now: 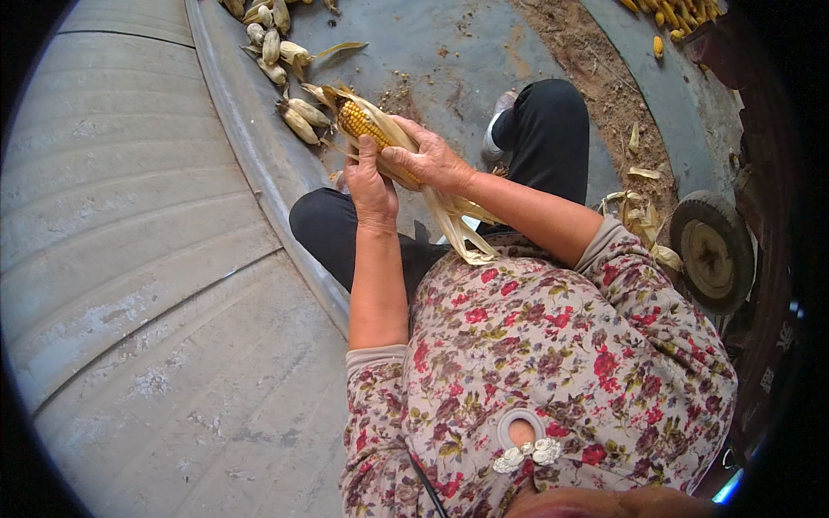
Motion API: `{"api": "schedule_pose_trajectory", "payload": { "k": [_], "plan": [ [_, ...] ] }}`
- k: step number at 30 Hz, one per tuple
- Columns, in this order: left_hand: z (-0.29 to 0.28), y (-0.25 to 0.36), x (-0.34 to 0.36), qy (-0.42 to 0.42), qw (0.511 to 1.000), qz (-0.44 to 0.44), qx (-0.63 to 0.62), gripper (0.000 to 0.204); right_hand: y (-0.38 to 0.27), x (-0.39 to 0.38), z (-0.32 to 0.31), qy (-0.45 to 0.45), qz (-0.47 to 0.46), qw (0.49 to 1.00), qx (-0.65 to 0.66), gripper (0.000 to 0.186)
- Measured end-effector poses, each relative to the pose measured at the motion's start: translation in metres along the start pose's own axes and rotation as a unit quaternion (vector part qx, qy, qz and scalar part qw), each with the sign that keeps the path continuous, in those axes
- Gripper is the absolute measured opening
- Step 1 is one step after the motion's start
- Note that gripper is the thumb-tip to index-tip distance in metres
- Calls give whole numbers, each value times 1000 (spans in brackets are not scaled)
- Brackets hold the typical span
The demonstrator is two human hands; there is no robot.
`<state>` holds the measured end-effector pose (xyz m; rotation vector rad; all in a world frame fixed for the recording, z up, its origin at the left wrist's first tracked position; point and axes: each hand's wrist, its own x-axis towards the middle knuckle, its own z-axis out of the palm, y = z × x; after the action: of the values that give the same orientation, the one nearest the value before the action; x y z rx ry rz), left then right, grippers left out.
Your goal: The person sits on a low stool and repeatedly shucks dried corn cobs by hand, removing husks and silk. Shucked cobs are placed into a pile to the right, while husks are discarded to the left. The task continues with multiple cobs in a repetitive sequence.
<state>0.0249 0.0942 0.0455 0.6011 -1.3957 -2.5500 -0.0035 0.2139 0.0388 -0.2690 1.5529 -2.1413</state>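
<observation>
An ear of corn point(363, 122) with yellow kernels lies between my two hands, above my knees. Its pale dry husk point(393, 129) is partly peeled back, and long strips trail down toward my lap. My left hand point(372, 192) is closed round the near left side of the ear, thumb upright against the kernels. From the right, my right hand point(434, 159) grips the husk and the ear, its thumb pointing at the left thumb. Just beyond the ear, several unhusked ears point(300, 123) rest on the ground sheet.
A ribbed grey metal panel point(147, 259) runs along my left. More husked yellow ears point(678, 17) are piled at the far right. Loose husks point(639, 220) lie beside a wheel point(712, 250) on my right. Dirt and crumbs are scattered over the grey sheet point(414, 43).
</observation>
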Motion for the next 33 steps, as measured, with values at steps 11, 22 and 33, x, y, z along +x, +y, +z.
{"api": "schedule_pose_trajectory", "payload": {
  "k": [11, 22, 33],
  "plan": [
    [-12, -6, 2, 51, 991, -42, -117, 39, 9, -1, -1, -24, 1, 999, 36, 66],
    [19, -17, -4, 73, 997, 17, -20, 22, -18, 38, -12, 39, 16, 999, 10, 41],
    [25, -12, -4, 12, 1000, -5, 0, 20, -12, 38, -20, 46, 102, 973, 203, 23]
  ]
}}
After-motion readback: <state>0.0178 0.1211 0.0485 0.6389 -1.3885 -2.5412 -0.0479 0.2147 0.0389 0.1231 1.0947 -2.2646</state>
